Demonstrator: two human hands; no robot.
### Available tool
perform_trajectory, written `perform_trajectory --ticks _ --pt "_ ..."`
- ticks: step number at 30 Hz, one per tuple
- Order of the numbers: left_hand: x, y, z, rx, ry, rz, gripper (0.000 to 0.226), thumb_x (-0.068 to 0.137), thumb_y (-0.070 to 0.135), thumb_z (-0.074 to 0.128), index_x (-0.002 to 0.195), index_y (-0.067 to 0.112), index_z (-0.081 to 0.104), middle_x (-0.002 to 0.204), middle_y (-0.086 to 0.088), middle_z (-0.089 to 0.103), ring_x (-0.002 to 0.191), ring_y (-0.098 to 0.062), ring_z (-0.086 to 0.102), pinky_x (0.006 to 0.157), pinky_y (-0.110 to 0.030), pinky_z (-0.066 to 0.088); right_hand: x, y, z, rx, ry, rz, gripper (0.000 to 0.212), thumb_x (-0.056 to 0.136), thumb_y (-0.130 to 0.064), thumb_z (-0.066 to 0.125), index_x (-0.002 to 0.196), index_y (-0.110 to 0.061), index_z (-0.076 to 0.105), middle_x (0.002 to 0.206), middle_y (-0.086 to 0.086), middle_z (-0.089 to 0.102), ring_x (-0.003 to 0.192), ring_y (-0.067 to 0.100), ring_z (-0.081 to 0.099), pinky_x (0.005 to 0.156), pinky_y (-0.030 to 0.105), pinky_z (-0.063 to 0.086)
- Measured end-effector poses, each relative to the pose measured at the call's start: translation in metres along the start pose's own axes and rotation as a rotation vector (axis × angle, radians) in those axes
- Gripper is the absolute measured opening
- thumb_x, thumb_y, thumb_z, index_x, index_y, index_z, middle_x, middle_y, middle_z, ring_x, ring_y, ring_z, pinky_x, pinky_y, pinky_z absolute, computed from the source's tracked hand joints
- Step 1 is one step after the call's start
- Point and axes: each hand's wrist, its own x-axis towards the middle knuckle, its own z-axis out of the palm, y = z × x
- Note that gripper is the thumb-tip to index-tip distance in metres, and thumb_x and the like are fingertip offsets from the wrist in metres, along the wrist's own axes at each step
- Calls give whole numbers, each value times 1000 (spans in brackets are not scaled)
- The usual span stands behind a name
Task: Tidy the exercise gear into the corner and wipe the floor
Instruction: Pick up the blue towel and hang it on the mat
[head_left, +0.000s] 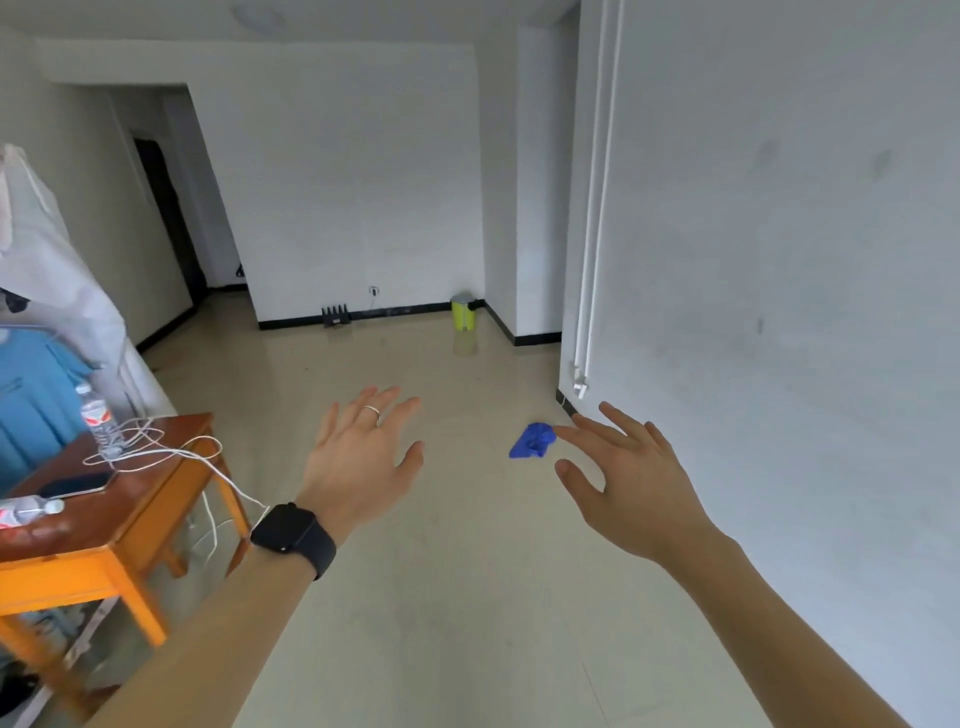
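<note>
The blue cloth (532, 440) is seen crumpled on the floor (467, 597) near the white pipe (592, 260) (likely soft and light, best pinched at its bunched top). The left hand (363, 457) and right hand (623, 483) are held open.

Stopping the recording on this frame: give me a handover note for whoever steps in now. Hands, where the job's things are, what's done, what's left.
Left hand: open, fingers spread, holding nothing.
Right hand: open, fingers reaching toward the crumpled blue cloth, not gripping it.
Cloth: just off the right fingertips, over the glossy beige tiled floor; lying there or in the air, I cannot tell.
Small black pronged object: at the far wall's base, too small to identify as gear.
Done: nothing I can confirm.
Left: probably take up the cloth and wipe the floor; check the gear.
</note>
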Motion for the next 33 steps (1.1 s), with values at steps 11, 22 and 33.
perform_trajectory --ticks 11,22,33 --pt "204 -164 72 27 4 -68 50 100 45 41 149 36 37 158 9 34 151 -18 17 122 -48 16 261 -10 143 13 -41 -27 69 85 -66 15 137 -42 52 148 -15 49 150 14 23 123 49 18" --pt "457 -308 181 -53 -91 48 50 100 48 33 150 37 35 160 10 31 152 -14 9 123 -44 7 489 -1 278 -66 -15 125 42 98 -53 44 136 -39 56 143 -11 55 147 17 32 117 49 29" --pt "685 -370 325 -87 -163 166 47 101 44 38 147 36 40 158 5 35 151 -15 16 122 -43 13 678 78 404 -129 -36 216 43 97 -45 53 139 -36 55 140 -13 58 144 20 37 117 46 27"
